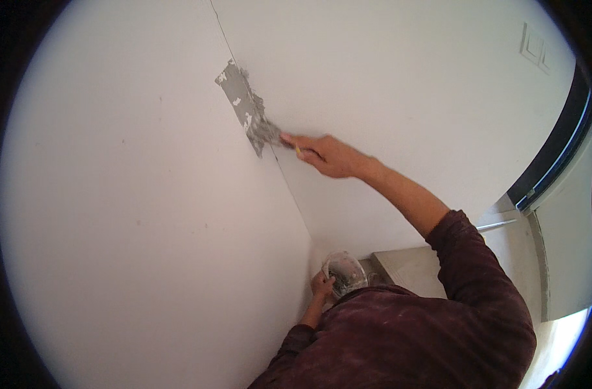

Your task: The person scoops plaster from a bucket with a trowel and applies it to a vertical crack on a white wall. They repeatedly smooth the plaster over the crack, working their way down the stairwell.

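Note:
My right hand [335,157] is closed round the handle of a putty knife [266,131], whose grey, motion-blurred blade lies against the wall at an inside corner. There, a grey patch [239,97] with ragged edges and white flecks runs along the corner line. Lower down, close to my body, my left hand [321,284] grips the rim of a smeared, pale see-through bucket [345,269]. Dark and greyish residue shows inside the bucket. Part of it is hidden by my left fingers and my dark red top.
White walls [134,194] meet at the corner, with a thin crack above the patch. A light switch plate [534,48] sits at the upper right. Beyond my right arm are a dark curved frame [549,142] and a pale panel [571,240]. A pale ledge [409,269] lies below.

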Available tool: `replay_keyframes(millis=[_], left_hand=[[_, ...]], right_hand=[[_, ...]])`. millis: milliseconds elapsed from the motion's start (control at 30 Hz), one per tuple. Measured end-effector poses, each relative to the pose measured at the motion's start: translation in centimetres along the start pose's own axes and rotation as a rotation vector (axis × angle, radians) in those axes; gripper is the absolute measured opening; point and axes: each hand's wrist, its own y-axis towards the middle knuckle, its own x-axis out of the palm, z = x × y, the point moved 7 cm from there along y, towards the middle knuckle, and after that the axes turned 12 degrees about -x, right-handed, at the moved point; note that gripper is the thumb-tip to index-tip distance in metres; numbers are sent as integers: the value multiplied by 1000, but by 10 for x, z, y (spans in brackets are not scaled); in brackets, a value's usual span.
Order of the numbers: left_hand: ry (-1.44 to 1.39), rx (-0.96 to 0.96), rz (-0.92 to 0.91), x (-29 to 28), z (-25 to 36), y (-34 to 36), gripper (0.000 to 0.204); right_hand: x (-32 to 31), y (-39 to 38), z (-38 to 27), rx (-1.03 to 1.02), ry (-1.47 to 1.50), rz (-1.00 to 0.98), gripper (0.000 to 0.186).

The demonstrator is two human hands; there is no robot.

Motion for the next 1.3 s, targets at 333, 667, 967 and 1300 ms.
replay_keyframes(millis=[333,667,967,1300], left_hand=[[78,167,53,-12,24,-17,35],[46,258,58,-10,23,-16,36],[95,126,-25,-16,59,-38,56],[-11,-111,-154,-15,47,-33,57]], right_hand=[[-24,-23,-16,24,149,114,46],[1,7,4,-6,134,33,46],[-25,-20,-14,23,133,38,48],[-34,38,13,-95,29,120,49]])
